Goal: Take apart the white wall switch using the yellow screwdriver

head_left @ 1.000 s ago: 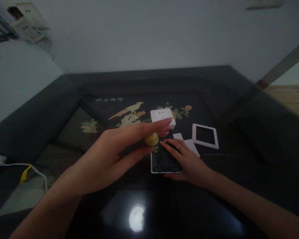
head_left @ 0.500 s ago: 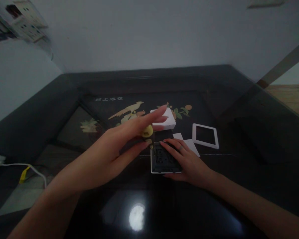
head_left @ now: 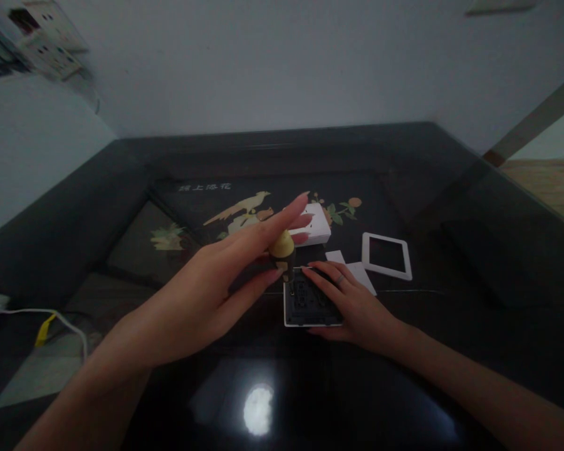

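Note:
My left hand (head_left: 244,269) has its thumb and forefinger around the handle of a screwdriver (head_left: 284,247), yellow at the end and dark below. The screwdriver stands nearly upright, its tip down at the upper left part of a wall socket (head_left: 310,304) lying with its black back up. Whether the tip sits on a screw is too small to tell. My right hand (head_left: 352,297), a ring on one finger, grips the socket by its right side, fingers over the top edge and thumb at the lower edge.
A white socket (head_left: 317,225) lies behind my left fingertips. Flat white pieces (head_left: 360,275) are beyond my right hand, and a white frame (head_left: 386,255) is to their right. A white cable (head_left: 70,322) with a yellow tag runs along the left of the glossy dark table (head_left: 207,401).
The screwdriver's handle has tilted, so more of its dark part shows. My left fingers have shifted slightly around it. My right hand and the socket have stayed in place.

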`<state>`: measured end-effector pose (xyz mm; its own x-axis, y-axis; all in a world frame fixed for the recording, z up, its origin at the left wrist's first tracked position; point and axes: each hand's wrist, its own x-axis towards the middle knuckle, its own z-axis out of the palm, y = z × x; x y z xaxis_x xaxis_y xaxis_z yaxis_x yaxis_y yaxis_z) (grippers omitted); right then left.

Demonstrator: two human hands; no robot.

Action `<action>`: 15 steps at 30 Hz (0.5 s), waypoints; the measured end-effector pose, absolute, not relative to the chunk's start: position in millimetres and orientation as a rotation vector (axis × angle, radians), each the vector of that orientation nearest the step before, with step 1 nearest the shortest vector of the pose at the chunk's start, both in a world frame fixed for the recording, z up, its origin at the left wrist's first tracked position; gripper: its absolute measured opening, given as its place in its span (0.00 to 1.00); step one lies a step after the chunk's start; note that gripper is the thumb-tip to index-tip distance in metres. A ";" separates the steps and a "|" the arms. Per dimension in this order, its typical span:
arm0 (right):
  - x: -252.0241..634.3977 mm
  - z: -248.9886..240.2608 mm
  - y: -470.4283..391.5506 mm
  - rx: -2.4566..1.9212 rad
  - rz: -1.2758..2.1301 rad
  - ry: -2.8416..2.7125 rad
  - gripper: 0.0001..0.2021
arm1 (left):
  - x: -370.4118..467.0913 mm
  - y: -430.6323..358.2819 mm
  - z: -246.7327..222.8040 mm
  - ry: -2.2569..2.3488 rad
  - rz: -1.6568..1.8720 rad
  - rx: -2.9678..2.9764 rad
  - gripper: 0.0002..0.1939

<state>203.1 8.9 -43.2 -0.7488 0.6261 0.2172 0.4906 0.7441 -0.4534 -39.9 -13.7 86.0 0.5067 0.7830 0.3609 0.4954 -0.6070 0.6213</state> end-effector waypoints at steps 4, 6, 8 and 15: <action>203.2 -43.4 9.0 -0.854 0.519 -2.590 0.46 | -37.4 -9.5 74.9 1.076 1.001 2.347 0.33; 203.4 -43.9 9.1 -0.845 0.510 -2.584 0.47 | -31.7 -6.7 66.9 1.086 1.148 2.399 0.29; 203.6 -44.2 9.1 -0.840 0.501 -2.584 0.47 | -26.8 -5.1 62.4 1.055 1.257 2.459 0.23; 203.7 -44.0 8.7 -0.857 0.513 -2.590 0.45 | -32.3 -10.4 76.4 1.083 1.031 2.205 0.27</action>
